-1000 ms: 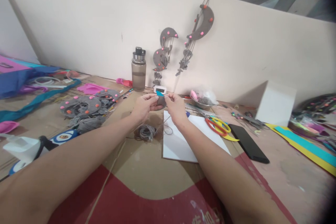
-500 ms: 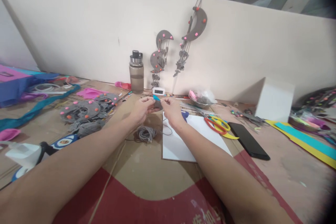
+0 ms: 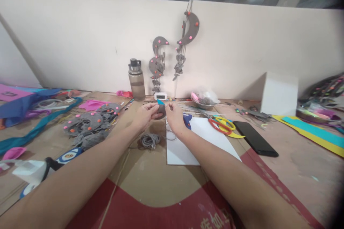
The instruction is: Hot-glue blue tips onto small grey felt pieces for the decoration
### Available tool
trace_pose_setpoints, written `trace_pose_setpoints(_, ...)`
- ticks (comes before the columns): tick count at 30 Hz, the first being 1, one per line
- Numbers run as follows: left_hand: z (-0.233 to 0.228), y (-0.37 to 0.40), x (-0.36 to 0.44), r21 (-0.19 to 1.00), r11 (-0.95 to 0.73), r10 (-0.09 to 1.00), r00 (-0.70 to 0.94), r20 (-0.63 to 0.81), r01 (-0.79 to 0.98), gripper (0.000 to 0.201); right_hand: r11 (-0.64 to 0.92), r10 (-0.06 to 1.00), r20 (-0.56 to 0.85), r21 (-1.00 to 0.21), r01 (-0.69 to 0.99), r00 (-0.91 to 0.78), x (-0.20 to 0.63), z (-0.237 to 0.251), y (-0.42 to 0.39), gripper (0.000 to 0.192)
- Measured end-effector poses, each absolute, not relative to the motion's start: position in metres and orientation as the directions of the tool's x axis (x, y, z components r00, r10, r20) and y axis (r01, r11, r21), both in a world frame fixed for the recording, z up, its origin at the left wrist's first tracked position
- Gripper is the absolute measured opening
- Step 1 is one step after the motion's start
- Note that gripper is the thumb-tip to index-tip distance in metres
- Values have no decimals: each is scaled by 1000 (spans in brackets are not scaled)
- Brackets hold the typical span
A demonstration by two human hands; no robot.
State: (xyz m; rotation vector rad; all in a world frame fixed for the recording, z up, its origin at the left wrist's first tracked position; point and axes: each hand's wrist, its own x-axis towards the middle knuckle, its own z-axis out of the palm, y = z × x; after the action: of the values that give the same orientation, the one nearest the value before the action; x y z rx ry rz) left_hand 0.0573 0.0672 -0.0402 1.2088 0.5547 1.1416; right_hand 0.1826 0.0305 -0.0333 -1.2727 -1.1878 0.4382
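In front of me, just above the cardboard-covered table, my left hand point(image 3: 148, 115) is closed round a small dark grey felt piece point(image 3: 161, 111). A bright blue piece point(image 3: 160, 102) sticks up from the top of the felt. My right hand point(image 3: 173, 115) pinches the right edge of the same felt piece. The exact fingertip contact is partly hidden. Below my hands lies a coil of grey cord point(image 3: 150, 140), with a thin strand looping toward my right wrist. A white sheet point(image 3: 185, 148) lies under my right forearm.
To the right are scissors point(image 3: 221, 126), a black phone point(image 3: 256, 139) and a foil dish point(image 3: 205, 103). A water bottle point(image 3: 137, 84) and small digital clock point(image 3: 160, 96) stand by the wall. Grey moon-shaped hangings point(image 3: 192, 28) hang there. A felt pile point(image 3: 88, 125) lies left.
The view has tilted and shifted slightly. More of the grey felt piece now shows between my hands, turned a little. Both hands keep their hold.
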Motion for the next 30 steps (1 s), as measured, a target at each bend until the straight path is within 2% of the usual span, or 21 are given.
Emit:
trace_pose_setpoints(6, -43, 65, 60, 926, -62, 891, 399, 219, -372, 32, 338, 807, 441, -890, 306, 393, 182, -34, 30, 17)
trace_pose_setpoints(13, -50, 63, 61, 938, -61, 914, 360, 190, -341, 34, 329, 829, 379, -925, 189, 411, 182, -54, 43, 18)
trace_pose_setpoints(17, -56, 65, 62, 941, -58, 898, 393, 195, -334, 36, 313, 831, 347, -938, 148, 435, 182, -58, 44, 18)
trace_pose_setpoints(21, -57, 65, 62, 952, -104, 873, 432, 226, -289, 40, 327, 822, 360, -933, 151, 442, 180, -55, 37, 16)
trace_pose_setpoints(30, -52, 62, 58, 972, -131, 899, 391, 200, -196, 38, 318, 829, 338, -940, 122, 445, 176, -57, 31, 18)
